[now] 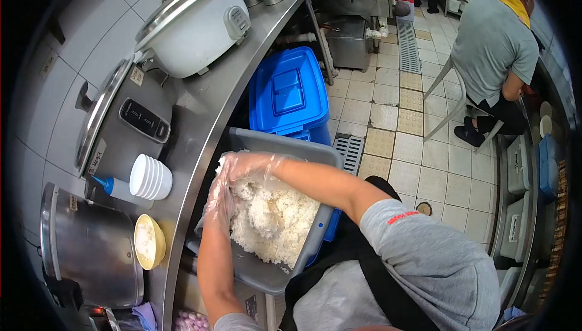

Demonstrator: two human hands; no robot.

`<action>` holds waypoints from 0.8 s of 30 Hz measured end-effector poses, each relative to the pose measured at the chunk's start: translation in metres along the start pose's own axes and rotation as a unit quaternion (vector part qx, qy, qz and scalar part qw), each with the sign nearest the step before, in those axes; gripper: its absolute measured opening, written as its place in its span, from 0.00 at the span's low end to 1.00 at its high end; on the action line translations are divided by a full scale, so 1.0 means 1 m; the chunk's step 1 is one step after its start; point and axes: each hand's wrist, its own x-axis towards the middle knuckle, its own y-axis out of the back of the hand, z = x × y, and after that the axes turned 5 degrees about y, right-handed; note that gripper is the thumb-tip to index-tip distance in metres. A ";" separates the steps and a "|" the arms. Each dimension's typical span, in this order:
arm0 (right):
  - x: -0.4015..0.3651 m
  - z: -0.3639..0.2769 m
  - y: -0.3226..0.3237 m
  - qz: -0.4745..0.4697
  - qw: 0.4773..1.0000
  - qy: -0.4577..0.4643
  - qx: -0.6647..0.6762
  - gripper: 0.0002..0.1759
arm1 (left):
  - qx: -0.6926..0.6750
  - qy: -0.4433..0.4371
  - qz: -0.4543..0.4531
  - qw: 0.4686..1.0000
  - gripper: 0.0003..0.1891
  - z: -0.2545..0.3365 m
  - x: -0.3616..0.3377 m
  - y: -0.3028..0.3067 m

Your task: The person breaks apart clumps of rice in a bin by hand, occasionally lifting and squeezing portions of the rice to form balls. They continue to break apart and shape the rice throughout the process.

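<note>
A grey plastic tub holds a large heap of cooked white rice. Both my hands are in clear plastic gloves and meet at the tub's left side, over the rice. My left hand comes up from below, curled against the other. Across from the right reaches my right hand, its fingers bent down around the same spot. A bit of white rice shows at the edge of the hands, which appear closed round it; most fingertips are hidden.
A steel counter on the left carries a white rice cooker, stacked white cups, a yellow bowl and a steel pot. A lidded blue bin stands beyond the tub. A person sits at right.
</note>
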 end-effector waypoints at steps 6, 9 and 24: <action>-0.019 -0.014 -0.023 0.212 0.963 -0.053 -0.157 0.26 | -0.031 -0.112 0.017 0.993 0.25 -0.023 0.036 0.008; -0.040 -0.082 -0.016 0.223 0.941 -0.115 -0.225 0.25 | -0.008 -0.138 0.059 0.989 0.23 -0.016 0.036 0.003; -0.046 -0.077 -0.015 0.266 0.927 -0.023 -0.264 0.20 | 0.010 -0.171 0.063 0.983 0.24 -0.005 0.020 0.007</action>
